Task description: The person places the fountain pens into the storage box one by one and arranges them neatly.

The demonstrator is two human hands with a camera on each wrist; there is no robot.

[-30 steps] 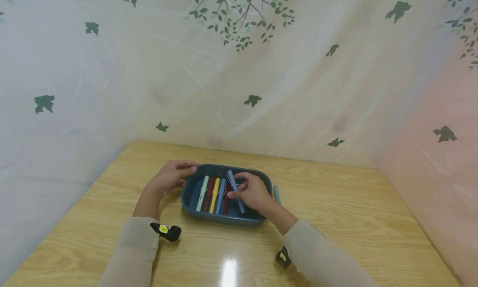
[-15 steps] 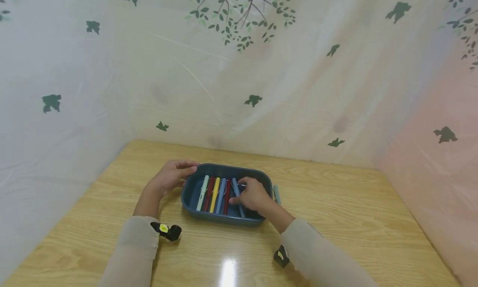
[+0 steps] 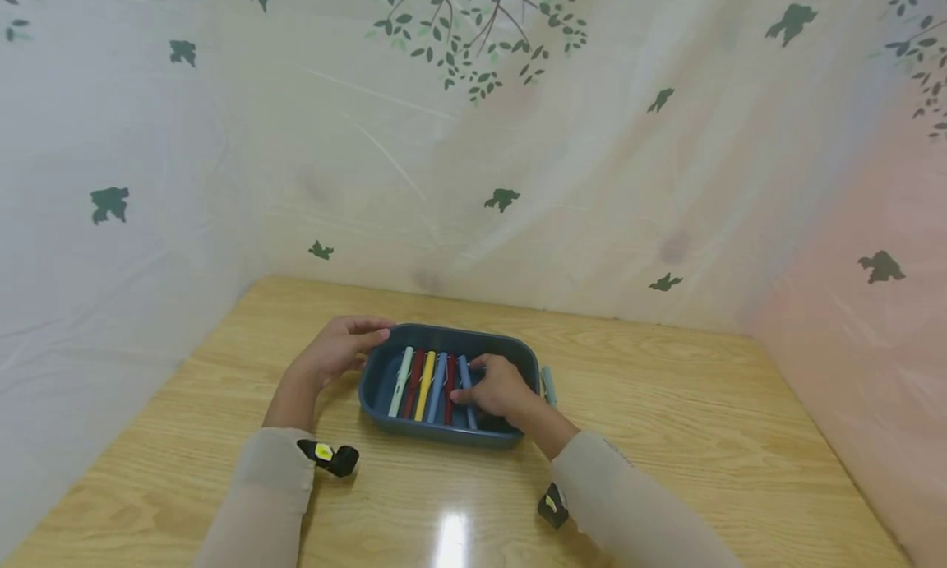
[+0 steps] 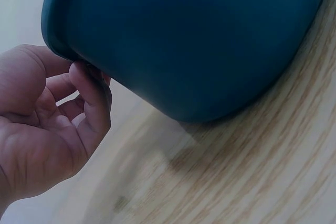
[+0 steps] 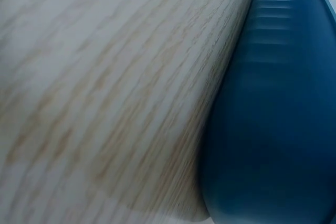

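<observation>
A dark blue tray (image 3: 444, 436) with rounded corners sits on the table, holding a row of capped pens with clips. From left they are a mint pen (image 3: 401, 383), a dark red pen (image 3: 413, 385), a yellow pen (image 3: 425, 387), a blue pen (image 3: 437, 389), another dark red pen (image 3: 449, 379) and a second blue pen (image 3: 472, 417). My right hand (image 3: 503, 387) reaches into the tray, thumb and fingers pinching that last blue pen low in it. My left hand (image 3: 336, 350) holds the tray's left end; the left wrist view shows its curled fingers (image 4: 94, 100) at the rim.
Just beyond the tray's right end lies a pale teal pen (image 3: 549, 385), partly hidden, with a sliver of yellow beside it. The wooden table (image 3: 703, 436) ends at a leaf-printed curtain (image 3: 414, 182) at the back and sides.
My right hand has lowered the second blue pen into the tray and swung its lower end left, so it lies nearly parallel to the others. The left hand stays at the tray.
</observation>
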